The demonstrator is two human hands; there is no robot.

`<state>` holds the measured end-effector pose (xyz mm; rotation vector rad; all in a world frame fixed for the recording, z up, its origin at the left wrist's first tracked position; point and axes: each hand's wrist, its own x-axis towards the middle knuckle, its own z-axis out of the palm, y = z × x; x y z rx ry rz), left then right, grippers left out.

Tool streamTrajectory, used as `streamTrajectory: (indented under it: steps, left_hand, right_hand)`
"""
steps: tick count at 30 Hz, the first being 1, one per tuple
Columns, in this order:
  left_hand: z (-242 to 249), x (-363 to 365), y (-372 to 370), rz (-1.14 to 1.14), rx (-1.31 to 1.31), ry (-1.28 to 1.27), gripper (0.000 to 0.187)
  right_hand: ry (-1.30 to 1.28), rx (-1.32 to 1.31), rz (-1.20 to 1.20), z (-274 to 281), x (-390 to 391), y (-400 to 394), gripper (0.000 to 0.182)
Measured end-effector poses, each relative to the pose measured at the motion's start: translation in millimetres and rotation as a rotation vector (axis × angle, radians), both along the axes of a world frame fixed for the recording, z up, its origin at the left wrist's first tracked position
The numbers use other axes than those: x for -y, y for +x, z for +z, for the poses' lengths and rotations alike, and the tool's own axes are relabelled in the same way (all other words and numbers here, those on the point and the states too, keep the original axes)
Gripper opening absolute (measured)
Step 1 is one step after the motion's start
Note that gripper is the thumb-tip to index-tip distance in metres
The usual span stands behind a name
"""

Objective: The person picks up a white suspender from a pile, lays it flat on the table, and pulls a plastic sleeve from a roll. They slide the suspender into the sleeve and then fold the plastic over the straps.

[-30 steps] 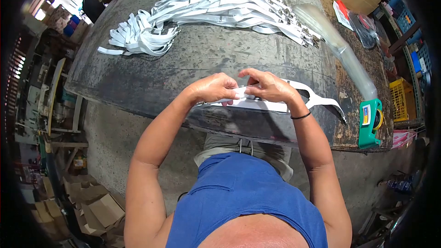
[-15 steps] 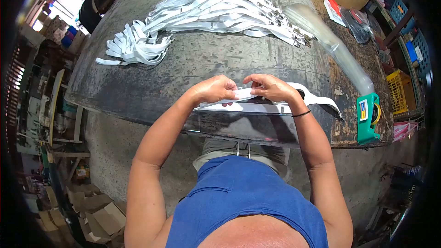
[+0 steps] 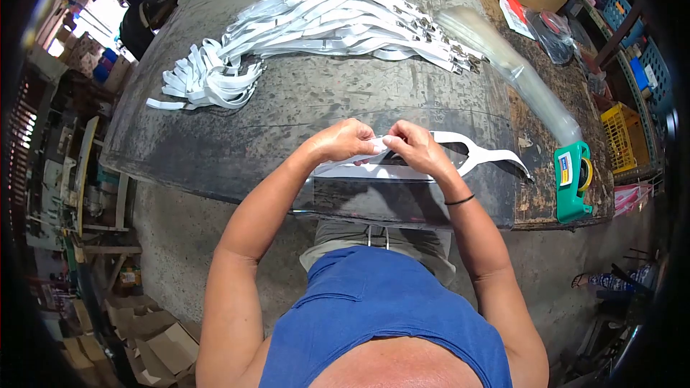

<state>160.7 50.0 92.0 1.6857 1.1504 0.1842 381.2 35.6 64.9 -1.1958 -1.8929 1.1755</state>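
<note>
Lying left to right along the table's (image 3: 237,136) near edge, the flat white lanyard strap (image 3: 402,170) is pinched by left hand (image 3: 343,141) and right hand (image 3: 415,148).

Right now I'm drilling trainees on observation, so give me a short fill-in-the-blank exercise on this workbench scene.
1. Both hands, left hand and right hand, hold a white ____ at the near table edge.
2. The big pile of straps lies on the ____ side of the table.
3. The tape dispenser at the person's right is ____ in colour.

Missing words: strap; far; green
</note>
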Motion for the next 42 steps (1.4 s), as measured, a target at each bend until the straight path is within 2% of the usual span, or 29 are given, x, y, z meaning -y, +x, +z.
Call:
streamTrajectory:
  steps: [2, 5, 7, 14, 16, 18, 21, 23, 28, 30, 34, 36, 37, 42]
  left_hand:
    - [-3.5, -1.4, -0.7, -0.011, -0.029, 0.026, 0.021]
    - [-0.9, 0.9, -1.1, 0.021, 0.01, 0.024, 0.022]
    - [10.3, 4.3, 2.0, 0.015, -0.057, 0.078, 0.022]
    - [1.3, 3.3, -9.7, -0.019, 0.025, -0.006, 0.023]
    - [1.4, 4.7, -24.4, -0.036, 0.179, -0.209, 0.023]
    - [-0.5, 9.8, -48.0, -0.026, 0.121, -0.204, 0.024]
    - [-12.0, 22.0, -87.6, 0.061, 0.044, -0.334, 0.027]
    - [-10.3, 36.5, -108.4, 0.153, 0.271, -0.472, 0.03]
    - [20.2, 55.5, -155.2, 0.312, 0.233, -0.535, 0.027]
    - [37.5, 53.3, -175.6, 0.219, 0.109, -0.454, 0.022]
    - [72.3, 49.0, -215.7, 0.248, -0.072, -0.306, 0.017]
    - [86.5, 41.8, -238.8, 0.26, -0.2, -0.198, 0.017]
    - [99.6, 37.7, -245.7, 0.283, -0.325, -0.163, 0.019]
    - [112.4, 1.9, -317.0, 0.439, -0.602, 0.168, 0.024]
  right_hand:
    - [-0.034, -0.007, -0.007, 1.1, 5.1, -5.0, 0.029]
    - [-0.108, -0.141, -0.029, -7.4, 6.4, -12.0, 0.025]
    - [-0.197, -0.228, -0.063, -5.1, 8.6, -15.1, 0.023]
    - [-0.104, -0.168, 0.0, -15.2, -0.3, -14.8, 0.021]
    - [-0.17, -0.265, -0.027, -15.1, -3.9, -15.1, 0.019]
    - [-0.203, -0.28, -0.036, -14.6, -6.8, -13.0, 0.02]
    - [-0.243, -0.322, -0.041, -16.4, -10.0, -12.1, 0.021]
    - [-0.284, -0.321, -0.057, -9.1, -9.0, -13.7, 0.021]
    - [-0.326, -0.332, -0.099, -10.0, -17.3, -14.8, 0.019]
    - [-0.341, -0.331, -0.159, -11.4, -22.9, -13.0, 0.017]
    - [-0.357, -0.406, -0.226, -12.1, -31.1, -9.2, 0.016]
    - [-0.358, -0.358, -0.218, -14.0, -36.0, -5.7, 0.015]
    - [-0.348, -0.37, -0.228, -14.9, -36.9, -5.2, 0.015]
    - [-0.306, -0.389, -0.302, -22.3, -39.7, -12.9, 0.018]
